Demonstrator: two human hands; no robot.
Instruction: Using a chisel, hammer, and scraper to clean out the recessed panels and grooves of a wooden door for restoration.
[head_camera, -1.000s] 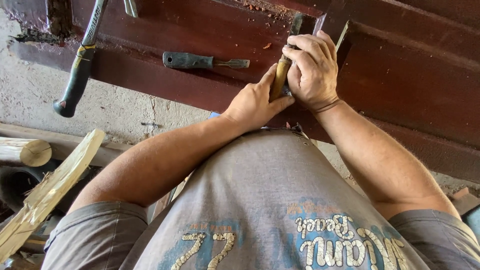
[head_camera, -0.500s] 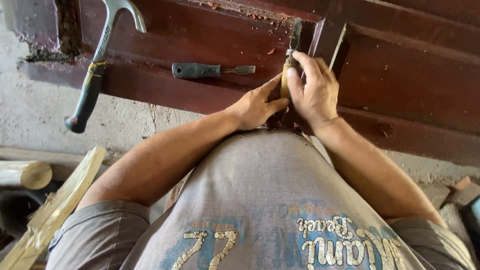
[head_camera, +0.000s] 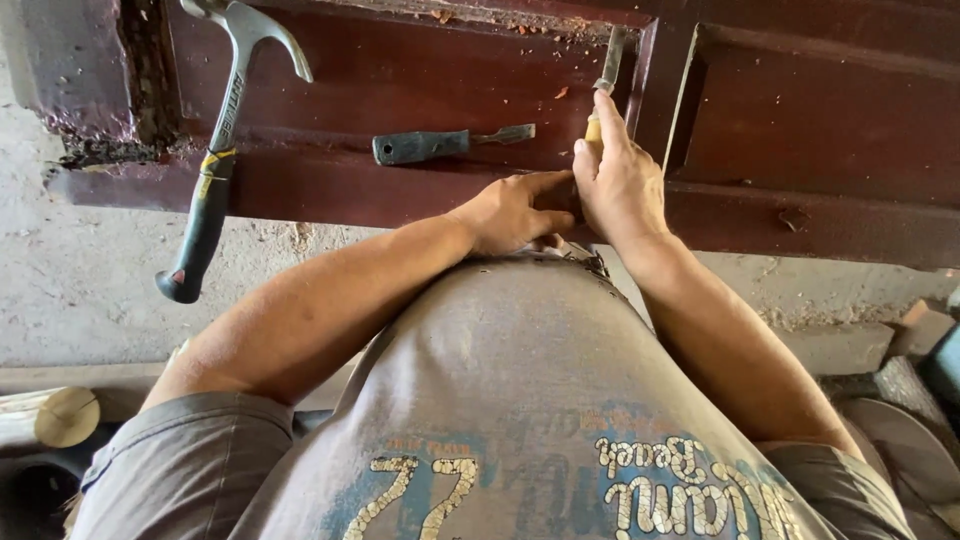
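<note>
Nearest the viewer, a grey printed shirt (head_camera: 520, 420) fills the lower field, with both forearms reaching forward from it. The left hand (head_camera: 515, 212) lies with fingers curled against the lower end of a wooden-handled chisel (head_camera: 596, 125); the right hand (head_camera: 618, 180) wraps the same handle, forefinger extended along it. The chisel's blade points away into a recess of the dark red wooden door (head_camera: 820, 130). Beyond the hands, a second chisel with a dark handle (head_camera: 440, 145) lies flat on the door, well left of the first. Farther left, a claw hammer (head_camera: 215, 160) rests across the door's edge, its grip overhanging the concrete floor (head_camera: 90, 290).
</note>
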